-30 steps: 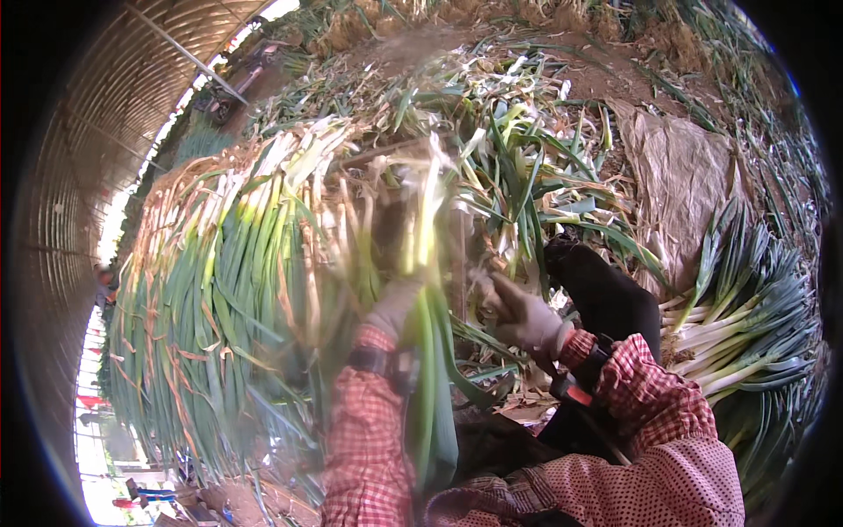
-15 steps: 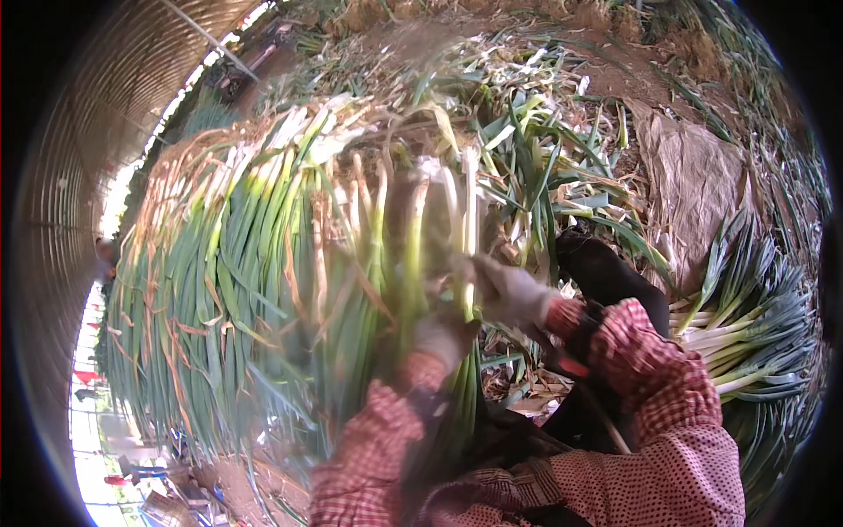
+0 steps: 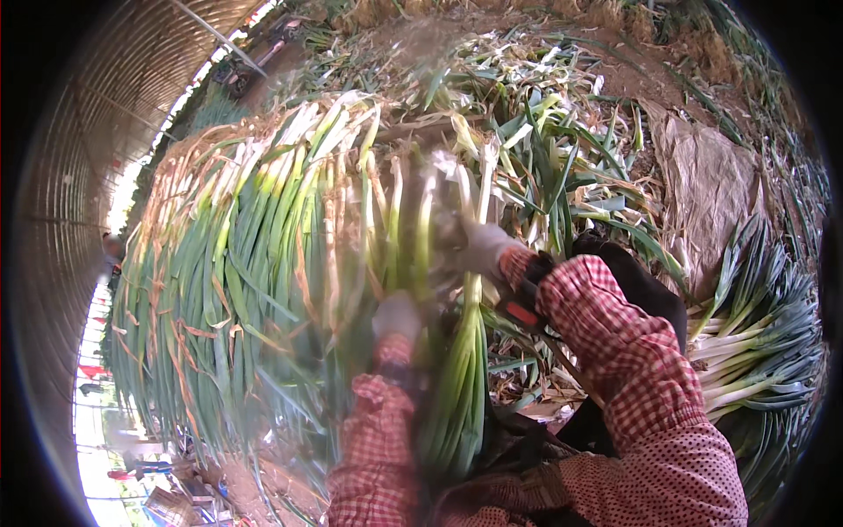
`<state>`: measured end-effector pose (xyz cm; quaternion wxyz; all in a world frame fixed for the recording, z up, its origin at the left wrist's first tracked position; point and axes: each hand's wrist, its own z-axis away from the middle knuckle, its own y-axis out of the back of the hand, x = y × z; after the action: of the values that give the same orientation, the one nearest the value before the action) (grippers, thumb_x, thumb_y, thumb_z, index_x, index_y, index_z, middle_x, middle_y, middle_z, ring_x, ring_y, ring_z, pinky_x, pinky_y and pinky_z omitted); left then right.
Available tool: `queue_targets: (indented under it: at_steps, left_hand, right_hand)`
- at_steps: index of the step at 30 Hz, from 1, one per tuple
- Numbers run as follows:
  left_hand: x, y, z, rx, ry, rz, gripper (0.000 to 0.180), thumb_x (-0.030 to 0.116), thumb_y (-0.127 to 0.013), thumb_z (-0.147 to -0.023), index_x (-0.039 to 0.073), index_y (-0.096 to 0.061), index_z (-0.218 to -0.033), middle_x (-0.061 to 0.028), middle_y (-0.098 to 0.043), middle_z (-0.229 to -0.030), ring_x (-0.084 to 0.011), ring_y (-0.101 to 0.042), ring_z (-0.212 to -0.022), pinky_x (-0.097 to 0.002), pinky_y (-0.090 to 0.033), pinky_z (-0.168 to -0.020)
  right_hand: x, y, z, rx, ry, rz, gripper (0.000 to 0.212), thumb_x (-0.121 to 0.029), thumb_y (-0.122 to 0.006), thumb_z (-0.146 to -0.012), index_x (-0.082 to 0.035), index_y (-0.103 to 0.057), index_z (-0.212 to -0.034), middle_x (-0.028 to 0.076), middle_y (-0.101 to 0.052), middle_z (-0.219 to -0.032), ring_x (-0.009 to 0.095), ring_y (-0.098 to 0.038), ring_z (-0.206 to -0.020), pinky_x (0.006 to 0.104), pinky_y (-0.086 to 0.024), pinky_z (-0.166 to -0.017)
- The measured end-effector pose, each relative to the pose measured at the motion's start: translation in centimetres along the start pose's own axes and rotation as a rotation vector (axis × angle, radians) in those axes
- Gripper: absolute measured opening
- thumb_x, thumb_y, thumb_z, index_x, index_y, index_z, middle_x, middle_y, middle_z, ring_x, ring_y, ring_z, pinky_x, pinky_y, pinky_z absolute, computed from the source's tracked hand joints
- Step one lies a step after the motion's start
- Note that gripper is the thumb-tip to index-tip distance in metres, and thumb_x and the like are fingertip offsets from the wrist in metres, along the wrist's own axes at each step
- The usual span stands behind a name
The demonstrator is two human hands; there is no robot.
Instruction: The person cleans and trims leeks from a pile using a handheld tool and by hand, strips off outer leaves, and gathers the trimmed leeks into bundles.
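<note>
My gloved right hand is closed around the pale stalk of a long green onion. Its root end points away from me and its green leaves hang down toward my lap. To the left, my gloved left hand is over the leaves at the near edge of a large heap of green onions; its fingers are blurred. Several single stalks lie between the heap and the held onion, roots on the far side. Both sleeves are red checked cloth.
Trimmed leaves and peelings litter the ground ahead and right. A brown sheet lies at the right, and cleaned green onions are stacked below it. My dark-clad knee is beside my right forearm. A curved ribbed roof rises at left.
My left hand has come off the onion and shifted left toward the heap. My right hand has moved slightly left and up along the stalk. The view has shifted a little.
</note>
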<state>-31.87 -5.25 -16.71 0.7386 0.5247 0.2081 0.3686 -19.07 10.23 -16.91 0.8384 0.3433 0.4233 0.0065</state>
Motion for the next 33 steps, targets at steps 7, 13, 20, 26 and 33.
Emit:
queue_targets:
  at_steps: [7, 13, 20, 26, 33]
  left_hand:
    - [-0.2, 2.5, 1.8, -0.007, -0.074, 0.008, 0.061, 0.054, -0.079, -0.069, 0.003, -0.069, -0.101, -0.0195, -0.070, -0.099, -0.0339, -0.067, -0.094, -0.0415, -0.052, -0.083]
    - [1.5, 2.8, 2.3, -0.007, -0.043, -0.182, 0.065, 0.060, -0.080, -0.065, 0.005, -0.069, -0.098, -0.0174, -0.071, -0.096, -0.0337, -0.068, -0.092, -0.0415, -0.053, -0.080]
    - [0.8, 0.9, 2.0, 0.049, -0.048, -0.133, 0.062, 0.058, -0.078, -0.069, 0.005, -0.070, -0.101, -0.0206, -0.070, -0.100, -0.0351, -0.067, -0.096, -0.0419, -0.053, -0.083]
    - [0.0, -0.2, 2.2, -0.009, -0.054, -0.067, 0.060, 0.056, -0.076, -0.072, 0.006, -0.069, -0.103, -0.0228, -0.069, -0.102, -0.0363, -0.067, -0.098, -0.0424, -0.051, -0.087]
    - [-4.4, -1.3, 3.5, -0.301, -0.534, -0.221, 0.051, 0.054, -0.052, -0.090, 0.007, -0.070, -0.102, -0.0204, -0.069, -0.104, -0.0375, -0.065, -0.099, -0.0431, -0.051, -0.088]
  right_hand:
    - [5.4, -5.2, 10.4, 0.080, 0.574, -0.073, 0.082, -0.005, -0.063, -0.076, -0.002, -0.025, -0.149, 0.020, -0.059, -0.127, 0.035, -0.064, -0.107, 0.0388, -0.052, -0.090]
    - [3.7, -5.4, 15.4, -0.065, 0.312, -0.359, 0.090, -0.010, -0.065, -0.073, -0.004, -0.022, -0.151, 0.019, -0.066, -0.099, 0.032, -0.067, -0.092, 0.0378, -0.051, -0.080]
    - [2.9, -3.8, 6.2, 0.074, 0.211, -0.240, 0.082, -0.014, -0.063, -0.074, -0.008, -0.029, -0.148, 0.025, -0.066, -0.107, 0.037, -0.065, -0.103, 0.0439, -0.051, -0.086]
    - [-0.3, -0.4, -0.8, 0.054, 0.014, -0.149, 0.067, -0.018, -0.071, -0.078, -0.003, -0.042, -0.136, 0.018, -0.066, -0.115, 0.030, -0.066, -0.103, 0.0360, -0.054, -0.090]
    - [-0.1, -3.5, 2.3, -0.159, 0.255, -0.059, 0.082, -0.020, -0.072, -0.074, -0.009, -0.033, -0.145, 0.019, -0.066, -0.106, 0.030, -0.067, -0.094, 0.0393, -0.055, -0.081]
